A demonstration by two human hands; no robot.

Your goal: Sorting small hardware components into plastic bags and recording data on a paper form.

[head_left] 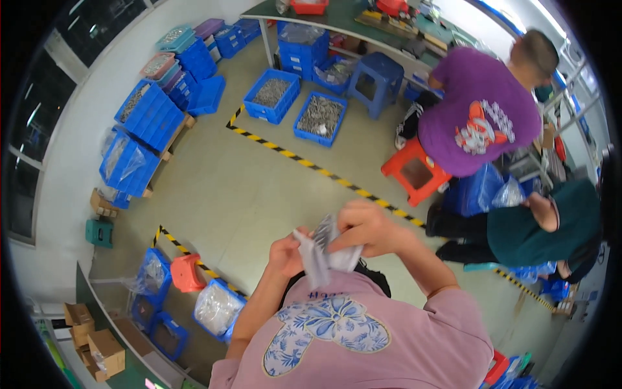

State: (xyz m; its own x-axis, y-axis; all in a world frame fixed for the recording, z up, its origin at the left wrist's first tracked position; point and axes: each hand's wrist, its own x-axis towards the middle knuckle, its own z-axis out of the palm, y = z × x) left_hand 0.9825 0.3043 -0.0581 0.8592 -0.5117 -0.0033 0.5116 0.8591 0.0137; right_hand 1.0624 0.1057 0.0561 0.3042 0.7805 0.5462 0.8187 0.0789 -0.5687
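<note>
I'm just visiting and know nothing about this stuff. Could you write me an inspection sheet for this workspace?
Surface: smooth grey-green floor, marked with black-and-yellow striped tape.
Job's things: pale, thin, crumpled bundle; blurred, material unclear.
Clutter: blue rectangular plastic bins, some full of small grey parts; brown cardboard boxes at lower left.
Hands: bare left hand and bare right hand both hold the bundle.
Cables: nothing seen.
Surroundings: at right, a person in a purple shirt sits on a red plastic stool; another person in a dark green shirt is nearby.
</note>
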